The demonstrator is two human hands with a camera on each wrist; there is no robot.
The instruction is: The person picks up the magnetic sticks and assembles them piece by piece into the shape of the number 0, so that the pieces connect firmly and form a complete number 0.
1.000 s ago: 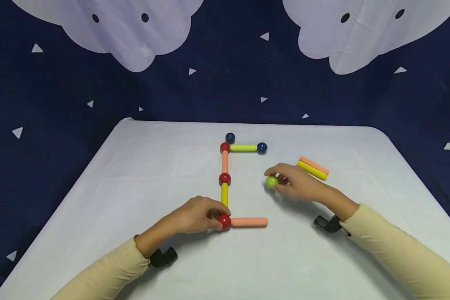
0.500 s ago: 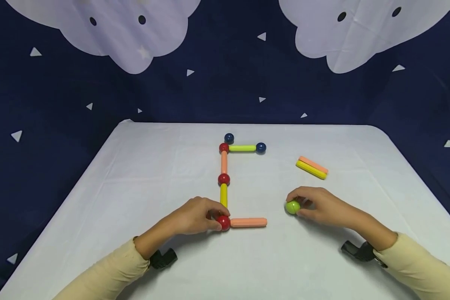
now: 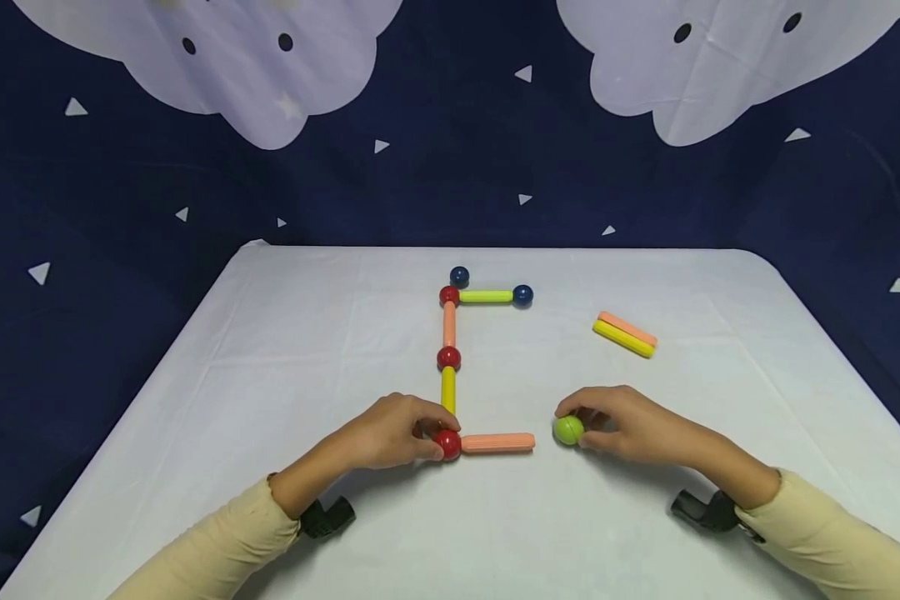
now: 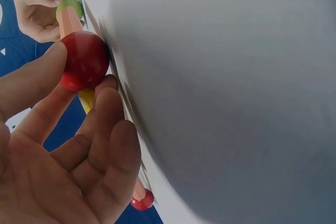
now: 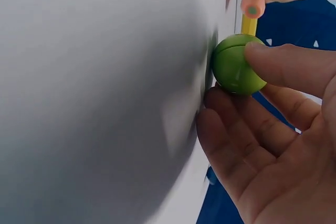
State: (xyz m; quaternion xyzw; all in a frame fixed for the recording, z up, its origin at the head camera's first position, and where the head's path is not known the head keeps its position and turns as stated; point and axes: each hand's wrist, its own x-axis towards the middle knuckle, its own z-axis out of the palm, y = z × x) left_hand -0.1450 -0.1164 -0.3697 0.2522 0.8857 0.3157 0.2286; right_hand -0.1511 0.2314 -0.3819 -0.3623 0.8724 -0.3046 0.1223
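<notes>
My left hand (image 3: 401, 431) pinches the red ball (image 3: 447, 444) at the near corner of a row of joined sticks and balls. From that ball a salmon stick (image 3: 498, 443) points right and a yellow stick (image 3: 448, 390) runs away from me. In my right hand (image 3: 630, 427) a green ball (image 3: 568, 430) is held between thumb and fingers, close to the table and a short gap right of the salmon stick's free end. The right wrist view shows a seam line on the green ball (image 5: 237, 64) and the stick's end (image 5: 252, 10) facing it.
Farther back come a middle red ball (image 3: 448, 358), another salmon stick (image 3: 449, 324) and a far red ball (image 3: 449, 296). A lime stick (image 3: 485, 297) leads to a blue ball (image 3: 522, 295); another blue ball (image 3: 460, 277) sits behind. Loose yellow (image 3: 623, 339) and salmon (image 3: 628, 327) sticks lie right.
My right hand has brought the green ball toward me from mid-table, first swinging right, then back left toward the salmon stick's end. The left hand has stayed on the red ball.
</notes>
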